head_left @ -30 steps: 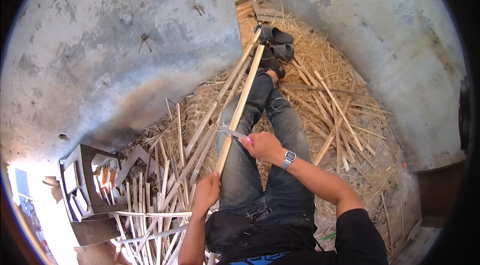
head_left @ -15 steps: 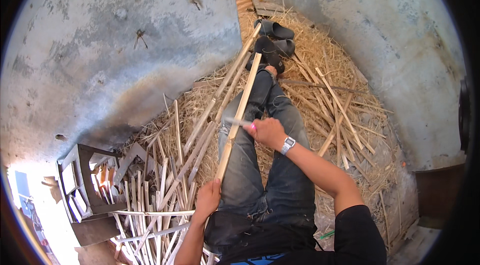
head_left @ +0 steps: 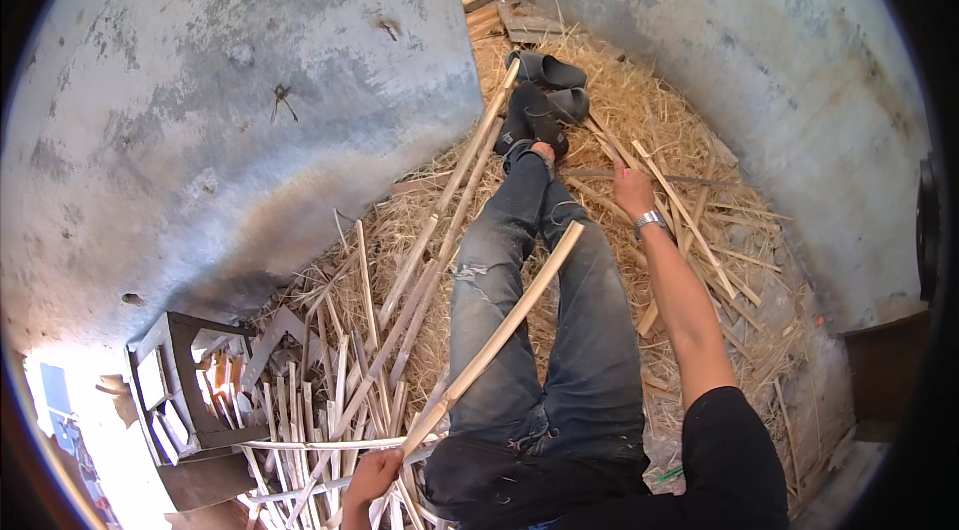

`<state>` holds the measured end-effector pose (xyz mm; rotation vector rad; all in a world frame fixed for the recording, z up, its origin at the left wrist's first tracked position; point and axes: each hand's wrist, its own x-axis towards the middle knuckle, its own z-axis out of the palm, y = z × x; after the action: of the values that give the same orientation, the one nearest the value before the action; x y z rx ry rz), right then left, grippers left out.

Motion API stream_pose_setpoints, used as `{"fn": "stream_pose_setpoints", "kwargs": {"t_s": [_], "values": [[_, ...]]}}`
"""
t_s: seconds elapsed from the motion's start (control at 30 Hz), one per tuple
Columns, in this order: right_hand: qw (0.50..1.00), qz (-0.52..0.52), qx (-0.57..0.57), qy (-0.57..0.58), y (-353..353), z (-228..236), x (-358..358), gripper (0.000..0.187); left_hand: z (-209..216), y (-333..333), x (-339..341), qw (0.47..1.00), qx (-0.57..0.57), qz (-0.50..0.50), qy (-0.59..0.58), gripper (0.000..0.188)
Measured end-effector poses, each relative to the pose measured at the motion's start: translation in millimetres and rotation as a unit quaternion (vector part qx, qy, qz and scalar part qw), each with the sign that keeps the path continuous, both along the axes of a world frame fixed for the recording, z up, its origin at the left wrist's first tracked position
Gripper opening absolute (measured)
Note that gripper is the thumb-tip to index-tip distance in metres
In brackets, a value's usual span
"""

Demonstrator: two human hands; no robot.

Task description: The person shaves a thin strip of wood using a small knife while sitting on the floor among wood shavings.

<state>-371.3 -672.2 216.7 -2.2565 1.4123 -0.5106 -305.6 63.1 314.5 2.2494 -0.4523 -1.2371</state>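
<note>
My left hand is closed round the lower end of a split bamboo strip. That strip slants up to the right across my thighs, with a node near its lower part. Stretched out beyond my right knee, my right hand is closed, its fingers pointing away among loose strips and shavings. What it grips is hidden. A long thin dark strip lies close to that hand. Long bamboo pieces rest to the left of my legs.
Straw-like shavings cover the floor. Dark slippers lie by my feet. A heap of narrow strips is at lower left, beside a dark metal frame. Grey walls stand on both sides.
My right hand has moved away from the bamboo strip, forward and right; the knife-like blade seen earlier cannot be made out. The strip has tilted rightward, and my left hand has come nearer and left.
</note>
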Motion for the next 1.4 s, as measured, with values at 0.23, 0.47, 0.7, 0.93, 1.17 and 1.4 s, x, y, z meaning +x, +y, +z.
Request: {"fn": "stream_pose_setpoints", "kwargs": {"t_s": [0.23,0.47,0.7,0.93,1.17,1.4], "values": [[0.980,0.074,0.041,-0.180,95.0,44.1,14.7,0.076,-6.0,-82.6,15.6,0.998,-0.053,0.020,-0.008,0.058],[0.939,0.333,0.079,0.016,252.9,76.4,15.0,0.063,-23.8,-183.9,39.0,0.990,-0.104,0.006,-0.090,0.057],[0.932,0.359,-0.027,0.034,251.5,51.9,8.3,0.061,-35.2,-159.3,35.1,0.988,-0.147,0.014,-0.043,0.057],[0.996,0.081,-0.029,0.040,66.1,-4.4,-33.0,0.071,-15.7,-80.6,32.6,0.998,-0.061,0.007,-0.012,0.062],[0.990,0.087,0.046,-0.102,96.7,41.1,-25.6,0.066,-17.5,-53.6,24.0,0.980,-0.033,0.114,0.161,0.061],[0.926,0.362,0.102,0.004,263.5,63.3,-2.6,0.071,-8.4,-147.9,43.7,0.920,-0.070,0.188,0.337,0.055]]}}
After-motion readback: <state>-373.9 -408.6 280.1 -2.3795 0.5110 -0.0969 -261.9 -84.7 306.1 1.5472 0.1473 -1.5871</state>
